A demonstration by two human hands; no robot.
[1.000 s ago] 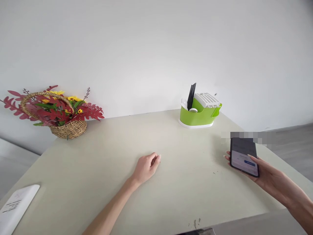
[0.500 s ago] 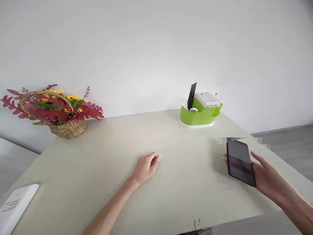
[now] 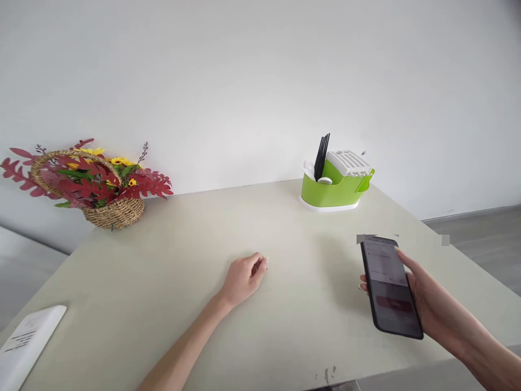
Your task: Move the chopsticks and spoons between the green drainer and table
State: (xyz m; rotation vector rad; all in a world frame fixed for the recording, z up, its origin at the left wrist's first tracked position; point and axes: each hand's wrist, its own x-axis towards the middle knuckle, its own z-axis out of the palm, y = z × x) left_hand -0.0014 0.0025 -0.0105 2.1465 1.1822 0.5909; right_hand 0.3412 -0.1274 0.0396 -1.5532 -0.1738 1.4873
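Note:
My right hand [image 3: 431, 296] grips a black smartphone [image 3: 391, 288] at the right, raised over the table with its screen facing me. Its thumb lies along the phone's right edge near the top, and fingertips show at the left edge. The screen shows a pale upper part and a dark lower part with a reddish bar. My left hand [image 3: 243, 278] rests on the table in the middle, its fingers curled in and thumb against them. No object shows in the left hand, though the inside of the curl is hidden.
On the pale table [image 3: 163, 271], a wicker basket [image 3: 116, 213] of artificial flowers stands back left. A green utensil holder [image 3: 331, 191] with black chopsticks [image 3: 321, 157] and white spoons stands back right. A white slotted object [image 3: 32, 342] lies front left. A wall runs behind.
My right hand has brought the smartphone left and nearer to me, and its thumb has moved onto the phone's edge. My left hand stays in place.

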